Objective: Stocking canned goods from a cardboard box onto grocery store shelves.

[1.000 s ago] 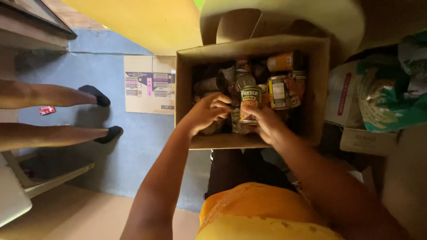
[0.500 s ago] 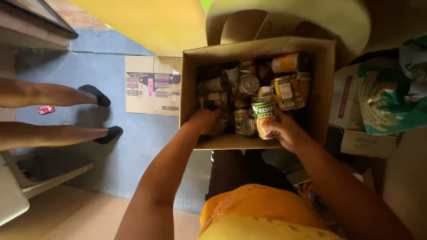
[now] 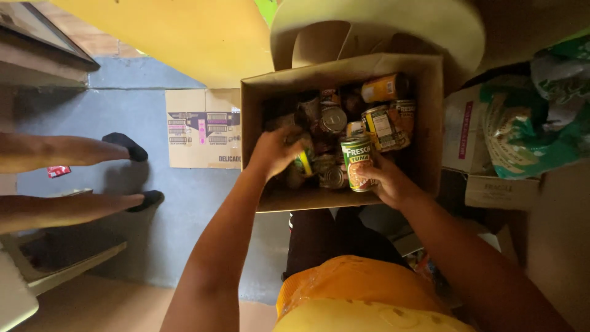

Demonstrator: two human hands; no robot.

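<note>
An open cardboard box (image 3: 433, 110) sits on my lap, filled with several tin cans. My right hand (image 3: 387, 181) grips a green-labelled can (image 3: 356, 161), held upright above the box's near right part. My left hand (image 3: 276, 150) reaches into the left half of the box, its fingers closed around a can with a yellow and green label (image 3: 303, 163). Other cans lie loose behind, among them a yellow-labelled can (image 3: 385, 88) on its side and a silver-topped can (image 3: 332, 119).
Another person's bare legs in black socks (image 3: 126, 146) stretch in from the left over the grey floor. A flat printed carton (image 3: 203, 128) lies left of the box. White and green bags (image 3: 522, 123) and a small box (image 3: 501, 192) crowd the right side.
My right hand has lifted the green-labelled can and shifted it right and nearer. My left hand has moved up into the box's left half onto another can.
</note>
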